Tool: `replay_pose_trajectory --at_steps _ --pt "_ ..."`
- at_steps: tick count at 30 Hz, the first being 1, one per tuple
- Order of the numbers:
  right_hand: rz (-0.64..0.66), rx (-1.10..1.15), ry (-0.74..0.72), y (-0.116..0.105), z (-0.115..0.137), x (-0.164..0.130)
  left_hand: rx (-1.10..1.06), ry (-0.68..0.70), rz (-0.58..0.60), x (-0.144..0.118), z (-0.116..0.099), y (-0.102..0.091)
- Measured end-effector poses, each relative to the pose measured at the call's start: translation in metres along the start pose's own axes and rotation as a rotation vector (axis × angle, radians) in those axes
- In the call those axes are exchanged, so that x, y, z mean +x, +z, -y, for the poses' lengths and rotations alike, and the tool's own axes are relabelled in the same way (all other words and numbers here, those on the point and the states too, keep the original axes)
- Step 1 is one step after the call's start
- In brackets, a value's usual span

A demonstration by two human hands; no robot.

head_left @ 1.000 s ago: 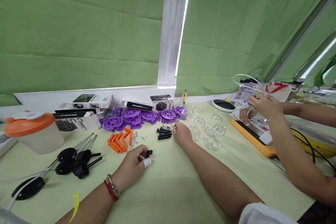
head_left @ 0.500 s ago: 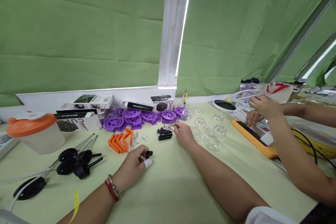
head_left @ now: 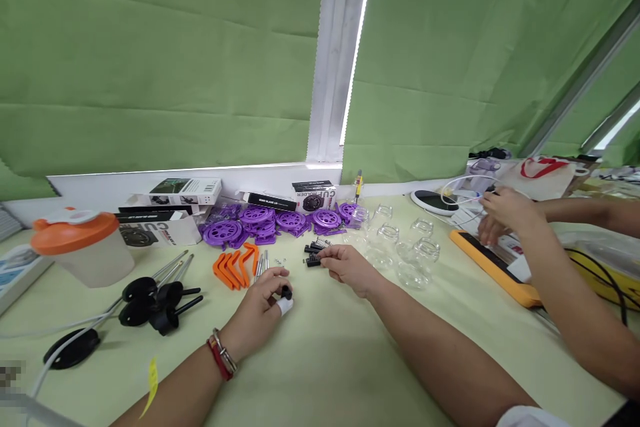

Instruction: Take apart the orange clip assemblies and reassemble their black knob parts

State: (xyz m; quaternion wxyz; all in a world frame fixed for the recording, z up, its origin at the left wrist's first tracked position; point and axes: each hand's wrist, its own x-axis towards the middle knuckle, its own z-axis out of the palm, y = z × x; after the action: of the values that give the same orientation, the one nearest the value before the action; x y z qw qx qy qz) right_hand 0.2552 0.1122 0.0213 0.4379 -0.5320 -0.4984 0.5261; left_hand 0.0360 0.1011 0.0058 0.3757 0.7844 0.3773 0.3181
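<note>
My left hand (head_left: 263,303), with a white wrap on the thumb, pinches a short black tubular part (head_left: 286,292) above the table. My right hand (head_left: 353,268) has its thumb and forefinger together at the right ends of several black tubes (head_left: 313,260). Whether something small is between those fingertips I cannot make out. Thin metal springs (head_left: 323,242) lie just behind the tubes. Between my hands and the back wall are orange bent pieces (head_left: 233,268), metal pins (head_left: 262,263) and tiny metal bits (head_left: 281,261).
Purple wheel-like parts (head_left: 259,215) line the back, before cup holder boxes (head_left: 315,199). Clear rounded containers (head_left: 414,270) stand to the right. Black paddle-shaped parts (head_left: 143,310) and an orange-lidded cup (head_left: 93,260) are at left. A co-worker's hands (head_left: 505,210) work over an orange-edged device (head_left: 523,290).
My right hand has shifted from beside the springs toward the black tubes, its fingertips now over their ends. The black part in my left hand is turned differently. The view has swung slightly left.
</note>
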Motion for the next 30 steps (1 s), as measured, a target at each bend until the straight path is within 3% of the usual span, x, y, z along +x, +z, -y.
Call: replay_pose_trajectory --at_steps 5,8,16,18,23,30 --pt "0.205 0.035 0.028 0.022 0.005 -0.016 -0.049 0.014 0.066 -0.002 -0.001 0.001" --pt "0.255 0.007 0.021 0.031 0.002 -0.02 -0.068 0.053 0.101 -0.001 0.0 0.002" --pt "0.097 -0.201 -0.241 0.035 -0.014 -0.014 -0.123 0.066 0.068 0.001 0.005 0.004" --pt "0.122 -0.116 -0.192 0.035 -0.013 -0.014 -0.123 0.07 0.064 0.001 0.004 0.004" --pt "0.323 0.109 0.031 0.033 -0.012 -0.014 -0.1 0.092 0.074 -0.001 -0.001 0.005" --pt "0.392 0.099 0.015 0.03 -0.015 -0.013 -0.148 0.082 0.071 -0.001 0.0 0.005"
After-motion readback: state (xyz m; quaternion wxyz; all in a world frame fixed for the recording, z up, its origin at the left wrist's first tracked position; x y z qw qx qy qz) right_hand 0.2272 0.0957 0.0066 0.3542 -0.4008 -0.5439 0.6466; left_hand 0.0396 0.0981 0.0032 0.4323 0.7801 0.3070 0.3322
